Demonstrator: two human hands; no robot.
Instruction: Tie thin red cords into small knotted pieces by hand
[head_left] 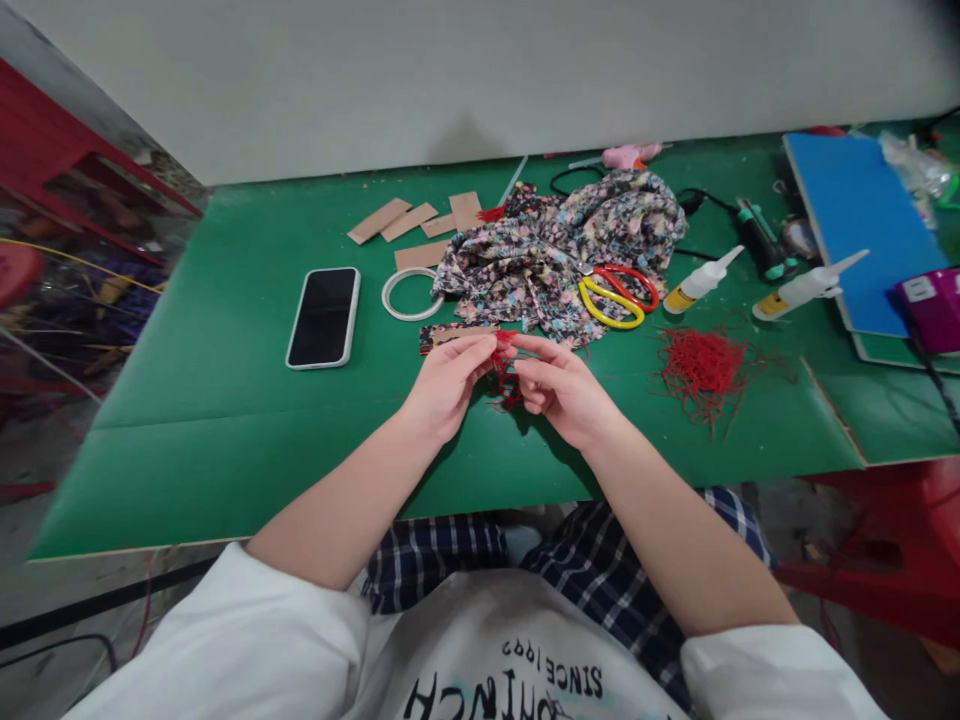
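Observation:
Some red threads hang between my two hands near the middle of the green table. My left hand is closed, its thumb and fingers pinching the threads from the left. From the right, my right hand pinches them too, with the fingers curled. Just behind my hands lies a cardboard strip with floral cloth at its edge. Crumpled floral fabric lies beyond it, with red and yellow scissors on top. A pile of loose red threads rests to the right.
A phone, a roll of tape and cardboard pieces are on the left. Two glue bottles, a green-black tool and a blue board are on the right. A pink glue gun lies behind the fabric.

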